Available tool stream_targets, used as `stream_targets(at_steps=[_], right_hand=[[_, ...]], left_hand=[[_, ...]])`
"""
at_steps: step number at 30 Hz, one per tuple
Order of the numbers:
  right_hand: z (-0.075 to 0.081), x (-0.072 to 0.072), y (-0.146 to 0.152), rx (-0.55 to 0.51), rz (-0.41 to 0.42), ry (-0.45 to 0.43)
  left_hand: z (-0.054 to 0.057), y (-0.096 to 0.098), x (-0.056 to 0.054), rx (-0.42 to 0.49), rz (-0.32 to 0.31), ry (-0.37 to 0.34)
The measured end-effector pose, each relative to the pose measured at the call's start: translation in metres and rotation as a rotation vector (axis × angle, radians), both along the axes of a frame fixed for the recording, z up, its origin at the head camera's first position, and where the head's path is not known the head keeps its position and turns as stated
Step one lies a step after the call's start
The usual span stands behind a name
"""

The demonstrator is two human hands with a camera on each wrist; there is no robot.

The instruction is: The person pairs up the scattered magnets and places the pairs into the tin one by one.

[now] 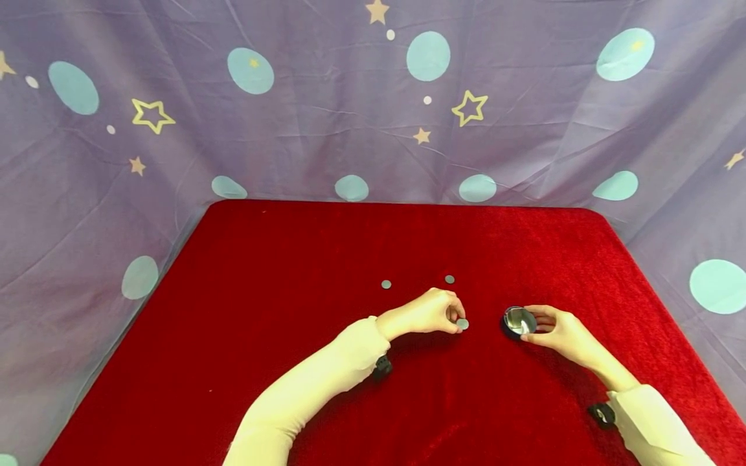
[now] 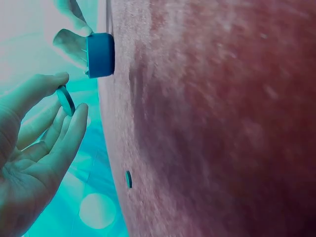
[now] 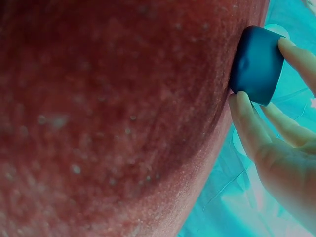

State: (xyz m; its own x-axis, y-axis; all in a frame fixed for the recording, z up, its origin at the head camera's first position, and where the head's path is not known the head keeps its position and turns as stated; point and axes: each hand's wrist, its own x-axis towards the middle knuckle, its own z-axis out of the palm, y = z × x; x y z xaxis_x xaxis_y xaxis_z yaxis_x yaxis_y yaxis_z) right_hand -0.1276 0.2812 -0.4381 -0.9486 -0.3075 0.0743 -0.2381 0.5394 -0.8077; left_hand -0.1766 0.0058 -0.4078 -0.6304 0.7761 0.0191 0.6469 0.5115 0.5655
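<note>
My left hand (image 1: 428, 312) pinches a small, flat, coin-like grey disc (image 1: 463, 323) just above the red cloth. The left wrist view has this disc (image 2: 65, 101) tilted between thumb and fingertips. To its right, a short round dark container (image 1: 519, 322) stands on the cloth, its top showing a shiny, mirror-like inside. My right hand (image 1: 559, 330) grips the container from its right side, thumb in front and fingers behind. In the right wrist view the container (image 3: 256, 64) has a smooth side wall. What lies inside it cannot be made out.
Two more grey discs lie flat beyond my left hand, one disc (image 1: 386, 284) farther left and the other disc (image 1: 450, 279) to its right. Red velvety cloth (image 1: 280, 272) covers the table. A purple curtain (image 1: 326, 97) with stars and dots surrounds the back and sides.
</note>
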Motion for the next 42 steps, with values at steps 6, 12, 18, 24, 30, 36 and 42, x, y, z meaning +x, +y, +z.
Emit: stream_targets(at_steps=[6,12,18,24,30,36,42], right_hand=[[0.0,0.001,0.0,-0.015,0.008,0.006],[0.0,0.0,0.0,-0.003,0.006,0.0],[0.0,-0.001,0.0,0.013,0.002,-0.002],[-0.001,-0.001,0.0,0.028,-0.002,-0.003],[0.001,-0.001,0.0,0.04,0.0,-0.023],[0.002,-0.001,0.0,0.031,0.005,-0.007],[0.004,0.001,0.0,0.05,0.0,-0.02]], left_hand=[[-0.001,0.01,-0.002,0.023,0.004,0.008],[-0.004,0.018,-0.003,0.05,0.009,0.02],[-0.005,0.026,-0.004,0.051,0.008,0.048],[-0.004,0.035,-0.004,0.061,0.008,0.066],[-0.003,0.045,-0.004,0.056,0.017,0.071],[-0.003,0.056,-0.004,0.04,0.03,0.064],[-0.003,0.066,-0.004,0.028,0.03,0.039]])
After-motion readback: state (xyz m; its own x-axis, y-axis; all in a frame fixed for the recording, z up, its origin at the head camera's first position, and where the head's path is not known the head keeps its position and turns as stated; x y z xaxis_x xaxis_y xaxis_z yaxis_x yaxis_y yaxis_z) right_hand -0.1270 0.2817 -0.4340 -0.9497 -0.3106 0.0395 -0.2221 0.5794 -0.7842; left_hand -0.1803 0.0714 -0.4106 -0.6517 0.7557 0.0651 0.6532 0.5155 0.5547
